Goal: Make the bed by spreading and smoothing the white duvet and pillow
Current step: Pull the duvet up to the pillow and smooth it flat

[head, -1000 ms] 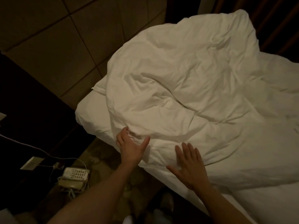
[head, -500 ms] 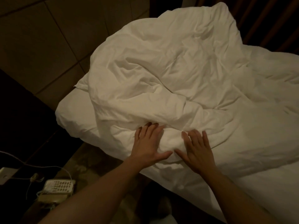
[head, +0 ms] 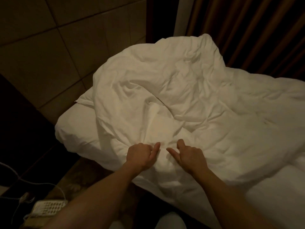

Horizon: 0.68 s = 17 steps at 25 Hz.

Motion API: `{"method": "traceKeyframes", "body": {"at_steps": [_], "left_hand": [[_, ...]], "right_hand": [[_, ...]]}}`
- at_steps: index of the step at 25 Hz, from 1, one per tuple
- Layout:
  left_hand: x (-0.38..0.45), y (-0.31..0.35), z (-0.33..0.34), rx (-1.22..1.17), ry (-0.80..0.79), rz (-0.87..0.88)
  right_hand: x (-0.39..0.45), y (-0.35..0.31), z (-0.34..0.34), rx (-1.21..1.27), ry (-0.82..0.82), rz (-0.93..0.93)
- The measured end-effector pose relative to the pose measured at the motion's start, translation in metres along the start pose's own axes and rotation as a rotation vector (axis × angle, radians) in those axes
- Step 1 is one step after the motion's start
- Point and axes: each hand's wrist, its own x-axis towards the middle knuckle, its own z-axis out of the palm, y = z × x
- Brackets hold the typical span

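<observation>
A crumpled white duvet (head: 189,100) lies bunched over the head end of the bed, heaped up toward the far corner. Under its left edge a white pillow (head: 84,100) corner sticks out, the rest hidden. My left hand (head: 140,155) grips a fold of the duvet near the bed's near edge, fingers curled into the cloth with the thumb out. My right hand (head: 189,156) grips the same bunched fold just to the right, a small gap between the two hands. The mattress sheet (head: 72,133) shows bare at the left corner.
A padded wall panel (head: 57,55) rises behind the bed head. Brown curtains (head: 247,30) hang at the far right. A dark nightstand (head: 19,138) stands on the left, with a white telephone (head: 47,209) and cable (head: 33,182) on it.
Both hands lay flat on the duvet half a second ago; now their fingers have curled into the cloth, bunching a fold between them. The view has pulled back and tilted up.
</observation>
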Motion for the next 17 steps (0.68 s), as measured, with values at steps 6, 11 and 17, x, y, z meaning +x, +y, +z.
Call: {"method": "traceKeyframes", "body": {"at_steps": [6,11,17], "left_hand": [[-0.008,0.03,-0.208,-0.124,0.158,0.142],[-0.006,0.053,-0.381,-0.19,0.27,0.259],[0.002,0.091,-0.444,-0.201,0.41,0.432]], "right_hand": [[-0.002,-0.05,-0.201,-0.003,0.188,-0.068],[0.011,-0.099,-0.36,0.028,0.261,-0.062],[0.001,-0.096,-0.428,0.01,0.428,0.01]]}}
